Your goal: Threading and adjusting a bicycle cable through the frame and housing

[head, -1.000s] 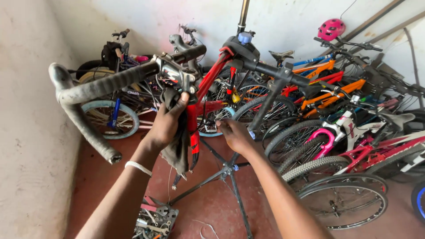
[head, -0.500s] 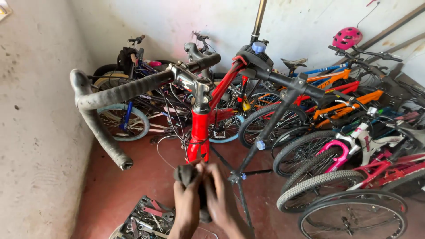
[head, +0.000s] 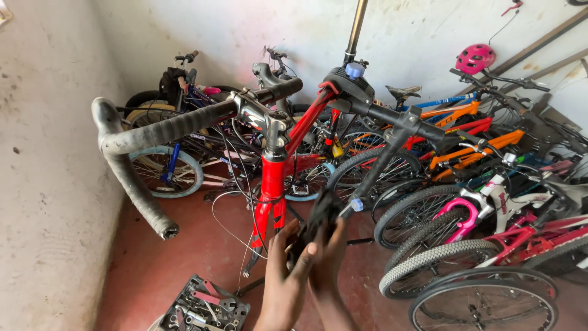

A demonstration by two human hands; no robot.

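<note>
While clamped high in the repair stand [head: 358,92], red road bike frame [head: 274,184] raised for access. Below it, left hand [head: 283,279] and right hand [head: 329,260] closed together around a dark rag [head: 318,217]. Tool tray [head: 202,306] on floor, near.

Both hands, left hand [head: 283,288] & right hand [head: 327,263], hold a black rag [head: 318,222] by the red bike [head: 272,184]. Tool tray [head: 199,306] on floor.

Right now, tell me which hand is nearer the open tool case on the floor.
Left. The left hand sits just above and right of the tool case; the right hand is farther right, pressed against the left around a dark rag.
</note>
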